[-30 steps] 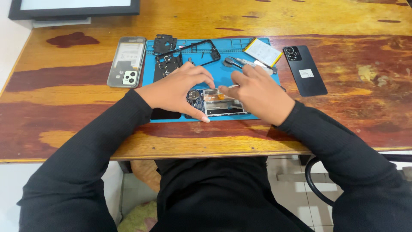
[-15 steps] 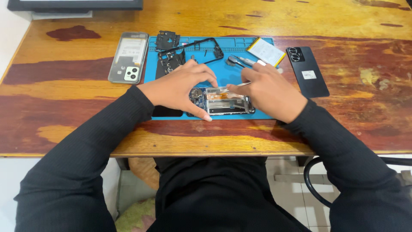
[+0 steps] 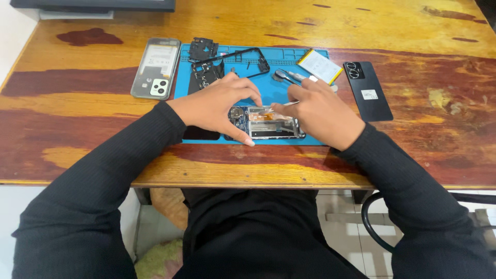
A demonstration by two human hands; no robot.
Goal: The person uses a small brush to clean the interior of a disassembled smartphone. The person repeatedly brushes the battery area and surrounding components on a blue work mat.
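Upper left of frame: a grey phone back cover (image 3: 155, 67) lies face up on the wooden table (image 3: 77, 134), just beside the left edge of the blue work mat (image 3: 274, 93). On the mat's upper left, black inner frame pieces (image 3: 206, 64) and a thin black bezel frame (image 3: 243, 59). Centre: left hand (image 3: 214, 106) cupped over the left end of the opened phone (image 3: 268, 124), thumb and forefinger curved around that end and pinching it steady; a dark part shows under the palm, kind unclear. The opened phone sits at the lower centre of the mat, flat, insides up, long axis running left-right across the frame, circuit board end towards the left hand, the other end towards the right. Right hand (image 3: 320, 111) has fingers drawn together, pinching metal tweezers (image 3: 287, 104) whose tips point left onto the phone's upper edge, near an orange flex strip. Risk, as judged: a slip of the tips could scratch the board or tear the flex; if the left grip loosens, the phone could skid on the mat. Further right: another metal tool (image 3: 284, 76), a battery (image 3: 320, 65) with a yellow edge, then a black phone back (image 3: 368, 90) on bare wood.
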